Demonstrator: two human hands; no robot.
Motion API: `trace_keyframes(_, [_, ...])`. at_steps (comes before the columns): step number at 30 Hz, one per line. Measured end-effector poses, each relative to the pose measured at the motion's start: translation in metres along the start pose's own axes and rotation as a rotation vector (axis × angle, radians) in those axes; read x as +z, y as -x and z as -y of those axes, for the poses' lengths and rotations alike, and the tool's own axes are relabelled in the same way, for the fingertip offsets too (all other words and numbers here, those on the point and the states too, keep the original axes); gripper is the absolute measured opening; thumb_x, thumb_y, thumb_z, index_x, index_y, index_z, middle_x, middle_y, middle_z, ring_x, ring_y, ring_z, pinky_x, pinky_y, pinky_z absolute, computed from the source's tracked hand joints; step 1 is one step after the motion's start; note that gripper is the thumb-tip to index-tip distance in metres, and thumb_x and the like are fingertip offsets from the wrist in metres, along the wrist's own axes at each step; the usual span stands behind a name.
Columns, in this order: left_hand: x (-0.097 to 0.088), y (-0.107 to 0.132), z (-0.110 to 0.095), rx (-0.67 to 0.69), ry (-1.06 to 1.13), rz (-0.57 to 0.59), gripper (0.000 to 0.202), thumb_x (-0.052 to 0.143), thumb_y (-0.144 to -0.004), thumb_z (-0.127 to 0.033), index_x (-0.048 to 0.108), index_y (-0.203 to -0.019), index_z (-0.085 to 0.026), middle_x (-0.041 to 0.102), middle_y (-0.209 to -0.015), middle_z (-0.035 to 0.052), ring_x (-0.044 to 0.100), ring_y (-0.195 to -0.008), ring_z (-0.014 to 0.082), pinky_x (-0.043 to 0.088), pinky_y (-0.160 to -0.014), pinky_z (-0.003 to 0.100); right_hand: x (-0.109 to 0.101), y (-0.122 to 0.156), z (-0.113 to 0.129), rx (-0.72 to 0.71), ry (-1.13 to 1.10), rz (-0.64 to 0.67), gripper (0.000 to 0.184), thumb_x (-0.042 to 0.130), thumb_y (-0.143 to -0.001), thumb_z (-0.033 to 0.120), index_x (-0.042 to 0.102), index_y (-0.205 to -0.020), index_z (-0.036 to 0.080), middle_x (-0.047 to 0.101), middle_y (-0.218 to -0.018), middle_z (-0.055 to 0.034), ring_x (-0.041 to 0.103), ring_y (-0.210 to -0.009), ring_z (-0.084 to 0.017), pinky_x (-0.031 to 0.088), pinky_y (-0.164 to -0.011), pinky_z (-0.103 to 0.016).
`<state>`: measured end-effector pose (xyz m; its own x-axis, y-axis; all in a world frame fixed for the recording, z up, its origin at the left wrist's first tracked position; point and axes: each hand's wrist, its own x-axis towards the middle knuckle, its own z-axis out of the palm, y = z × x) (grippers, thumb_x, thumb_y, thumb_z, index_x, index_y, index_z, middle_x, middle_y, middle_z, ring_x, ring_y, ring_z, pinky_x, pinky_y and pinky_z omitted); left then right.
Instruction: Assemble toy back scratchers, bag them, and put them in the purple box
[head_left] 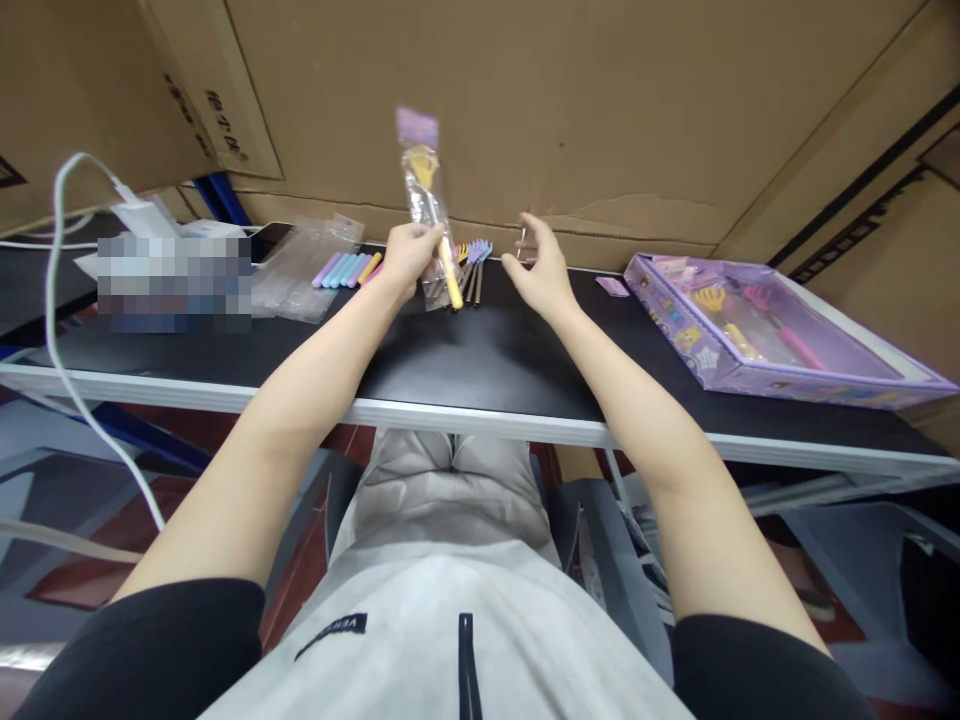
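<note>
Left hand (411,255) pinches a bagged yellow scratcher (435,212) at eleven o'clock.
Right hand (544,265) loosely spread at one; a light grip should spare the film (415,205).

Bright, diffuse lighting; source outside the frame. A soft sheen marks the black table (495,352), nearer the wearer than the left fingers (429,238); the space beneath it is dimmer. Glints break up the clear plastic sleeve (415,203) in these fingers, and blur softens its purple header (417,127) beyond them. To their left, a pixelated patch (174,285) hides detail. Wide-angle distortion stretches the lower corners.
</note>
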<state>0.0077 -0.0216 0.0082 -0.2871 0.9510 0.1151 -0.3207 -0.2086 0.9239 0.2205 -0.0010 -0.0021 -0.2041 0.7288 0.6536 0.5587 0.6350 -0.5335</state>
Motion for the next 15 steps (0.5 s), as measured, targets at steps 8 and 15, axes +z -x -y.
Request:
trace_keyframes(8, [0.002,-0.013,0.009,-0.077,0.058,-0.095,0.023,0.078,-0.096,-0.039,0.064,-0.103,-0.022,0.08,-0.099,0.0067,0.079,-0.11,0.0247,0.065,-0.095,0.033,0.014,0.018,0.026,-0.339,0.084,0.276,0.024,0.059,-0.103,0.034,0.078,-0.108,0.022,0.071,-0.133,-0.0129,0.066,-0.128,-0.03,0.049,-0.117,-0.052])
trace_keyframes(15, [0.004,-0.01,0.009,-0.094,0.123,-0.069,0.025,0.07,-0.102,-0.043,0.066,-0.106,-0.019,0.082,-0.097,0.0098,0.08,-0.109,0.0246,0.066,-0.092,0.031,0.004,0.016,0.028,-0.21,0.07,0.216,0.028,0.057,-0.102,0.031,0.073,-0.121,0.02,0.075,-0.122,-0.0142,0.07,-0.118,-0.029,0.053,-0.109,-0.046])
